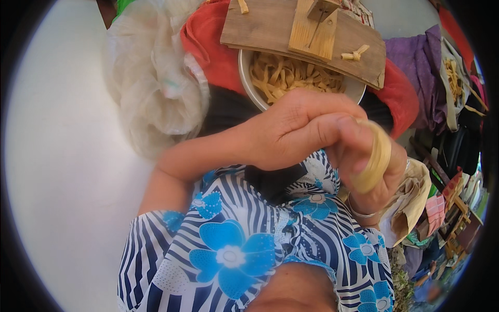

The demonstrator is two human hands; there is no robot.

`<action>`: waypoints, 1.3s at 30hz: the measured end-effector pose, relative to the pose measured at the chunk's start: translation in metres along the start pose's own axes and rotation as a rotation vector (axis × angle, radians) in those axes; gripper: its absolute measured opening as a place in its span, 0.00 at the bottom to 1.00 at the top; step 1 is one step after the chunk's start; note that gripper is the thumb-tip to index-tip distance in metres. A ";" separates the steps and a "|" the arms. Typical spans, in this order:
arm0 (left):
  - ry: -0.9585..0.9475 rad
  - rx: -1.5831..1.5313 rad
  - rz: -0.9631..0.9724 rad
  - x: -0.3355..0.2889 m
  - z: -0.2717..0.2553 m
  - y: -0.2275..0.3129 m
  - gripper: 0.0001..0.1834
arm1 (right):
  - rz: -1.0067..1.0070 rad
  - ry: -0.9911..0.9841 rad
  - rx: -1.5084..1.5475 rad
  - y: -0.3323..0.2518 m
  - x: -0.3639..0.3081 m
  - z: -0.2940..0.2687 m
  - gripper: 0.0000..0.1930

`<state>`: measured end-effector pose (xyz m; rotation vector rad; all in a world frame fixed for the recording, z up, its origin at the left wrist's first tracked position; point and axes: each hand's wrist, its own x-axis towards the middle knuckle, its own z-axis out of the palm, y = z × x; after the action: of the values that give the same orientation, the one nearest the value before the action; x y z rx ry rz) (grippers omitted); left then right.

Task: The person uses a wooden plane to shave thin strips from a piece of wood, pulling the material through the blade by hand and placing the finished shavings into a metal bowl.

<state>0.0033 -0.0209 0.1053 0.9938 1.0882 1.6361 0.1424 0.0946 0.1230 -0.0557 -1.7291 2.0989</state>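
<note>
A pale yellow flat strip (378,156), bent into a loop, curves over the fingers of my right hand (397,169). My left hand (296,127) reaches across from the left with its fingers bent, pressing against the right fingers at the loop's upper end. Both hands are closed on the strip; its ends are hidden among the fingers. Just beyond them sits a metal bowl (243,73) of curled tan strips (291,77). Across its far rim lies a wooden board (260,31), bearing a small knotted strip (355,53).
On the board stands a wooden block (313,31) with a thin slot or blade. Red cloth (205,39) lies under the bowl. Bunched clear plastic (156,88) is at left. Purple cloth (418,73), a brown paper bag (408,200) and cluttered goods are at right.
</note>
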 end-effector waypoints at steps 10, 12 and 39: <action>0.050 -0.189 -0.473 0.005 0.003 -0.099 0.08 | -0.032 0.377 -1.070 0.093 -0.016 -0.037 0.13; 0.001 -0.036 -0.509 0.001 -0.003 -0.100 0.05 | -0.088 0.330 -1.077 0.095 -0.019 -0.036 0.10; 0.286 0.720 0.078 0.055 -0.036 -0.095 0.12 | -0.049 0.356 -0.807 0.109 0.033 -0.040 0.06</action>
<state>-0.0214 0.0424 0.0120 1.2804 1.9327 1.4933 0.0926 0.1281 0.0183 -0.5688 -2.1726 1.1410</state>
